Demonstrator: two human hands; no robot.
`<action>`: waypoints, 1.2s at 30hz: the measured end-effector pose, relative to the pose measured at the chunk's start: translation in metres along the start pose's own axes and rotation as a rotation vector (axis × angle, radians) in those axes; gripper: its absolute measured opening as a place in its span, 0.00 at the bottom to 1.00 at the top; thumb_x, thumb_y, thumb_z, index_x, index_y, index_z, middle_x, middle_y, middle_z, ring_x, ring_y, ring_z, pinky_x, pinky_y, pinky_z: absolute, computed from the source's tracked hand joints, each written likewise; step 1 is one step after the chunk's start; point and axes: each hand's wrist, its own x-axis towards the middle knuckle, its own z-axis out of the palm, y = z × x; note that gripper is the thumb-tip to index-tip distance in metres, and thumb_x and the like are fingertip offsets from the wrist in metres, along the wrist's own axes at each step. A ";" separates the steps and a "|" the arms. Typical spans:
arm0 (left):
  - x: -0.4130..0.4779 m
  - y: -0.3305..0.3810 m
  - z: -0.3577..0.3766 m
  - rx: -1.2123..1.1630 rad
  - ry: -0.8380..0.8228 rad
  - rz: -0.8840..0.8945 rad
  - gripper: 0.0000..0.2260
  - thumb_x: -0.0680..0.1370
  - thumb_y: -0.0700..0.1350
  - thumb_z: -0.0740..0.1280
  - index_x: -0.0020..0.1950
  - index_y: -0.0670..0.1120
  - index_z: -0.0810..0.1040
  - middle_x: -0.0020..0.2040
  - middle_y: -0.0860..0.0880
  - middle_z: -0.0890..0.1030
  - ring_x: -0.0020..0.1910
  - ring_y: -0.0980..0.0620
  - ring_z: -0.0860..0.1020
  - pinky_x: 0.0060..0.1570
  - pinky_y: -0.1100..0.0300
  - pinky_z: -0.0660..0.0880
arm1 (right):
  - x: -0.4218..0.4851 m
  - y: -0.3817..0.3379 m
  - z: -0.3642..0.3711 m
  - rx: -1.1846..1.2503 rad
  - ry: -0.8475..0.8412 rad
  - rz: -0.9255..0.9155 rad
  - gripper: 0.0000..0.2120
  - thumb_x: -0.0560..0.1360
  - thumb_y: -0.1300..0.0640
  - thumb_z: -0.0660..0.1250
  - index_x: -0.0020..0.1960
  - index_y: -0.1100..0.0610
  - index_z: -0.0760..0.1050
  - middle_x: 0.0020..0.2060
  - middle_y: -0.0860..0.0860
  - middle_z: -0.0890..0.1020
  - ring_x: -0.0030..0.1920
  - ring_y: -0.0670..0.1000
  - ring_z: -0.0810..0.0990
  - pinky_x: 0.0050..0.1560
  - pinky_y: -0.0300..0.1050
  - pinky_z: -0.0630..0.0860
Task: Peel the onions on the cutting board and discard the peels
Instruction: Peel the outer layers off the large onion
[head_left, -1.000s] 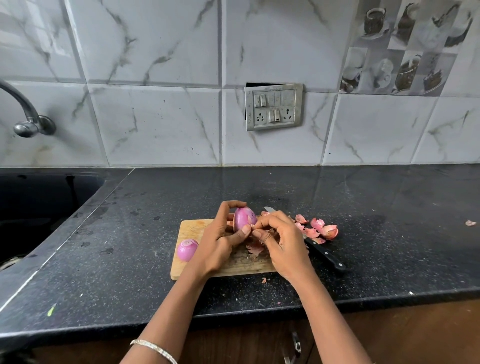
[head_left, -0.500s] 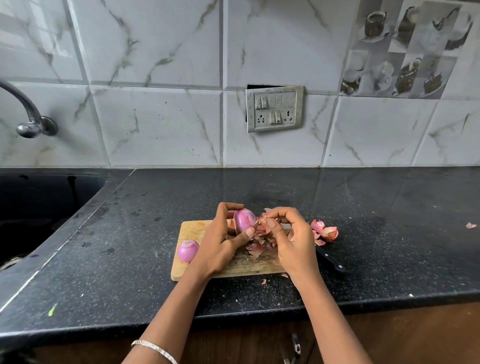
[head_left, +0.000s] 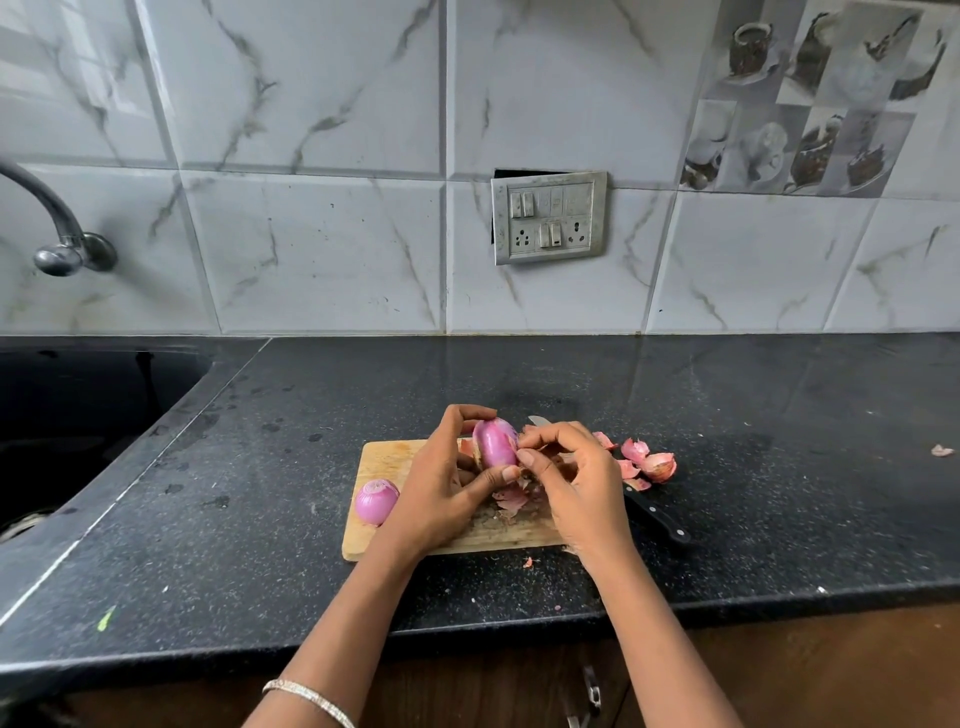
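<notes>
Above the cutting board (head_left: 395, 457), the left hand (head_left: 441, 493) grips the onion (head_left: 496, 441) while the right hand (head_left: 576, 478) pinches its skin, so a hard tug could drop it toward the knife (head_left: 657, 514) just right of the board.

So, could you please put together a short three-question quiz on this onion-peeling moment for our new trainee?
1. True or false: the left hand holds the onion above the cutting board.
2. Where does the second onion lie?
A. in the sink
B. on the left part of the board
C. on the counter right of the knife
3. Fill in: the loose peels right of the board lie beside the black-handled ____.

Key
1. True; the right hand picks at its skin.
2. B
3. knife
</notes>
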 end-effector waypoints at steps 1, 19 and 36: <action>0.000 -0.001 0.000 0.009 0.004 0.002 0.24 0.75 0.52 0.76 0.67 0.54 0.70 0.60 0.55 0.78 0.43 0.50 0.83 0.41 0.62 0.79 | 0.000 0.000 0.000 -0.014 -0.002 0.000 0.07 0.75 0.63 0.74 0.46 0.52 0.82 0.46 0.43 0.83 0.59 0.49 0.81 0.61 0.53 0.76; 0.002 -0.007 0.003 0.162 0.061 0.031 0.23 0.77 0.55 0.73 0.67 0.56 0.66 0.60 0.59 0.76 0.47 0.57 0.79 0.43 0.72 0.72 | 0.000 -0.004 -0.003 0.007 0.112 0.054 0.06 0.73 0.62 0.76 0.45 0.52 0.84 0.43 0.43 0.86 0.48 0.43 0.84 0.48 0.32 0.74; 0.001 -0.009 0.008 0.260 0.036 0.112 0.24 0.75 0.45 0.76 0.65 0.57 0.67 0.63 0.57 0.74 0.58 0.58 0.77 0.55 0.50 0.79 | 0.000 -0.007 -0.001 0.033 0.007 -0.013 0.08 0.72 0.65 0.77 0.44 0.53 0.83 0.41 0.44 0.85 0.47 0.47 0.84 0.49 0.40 0.78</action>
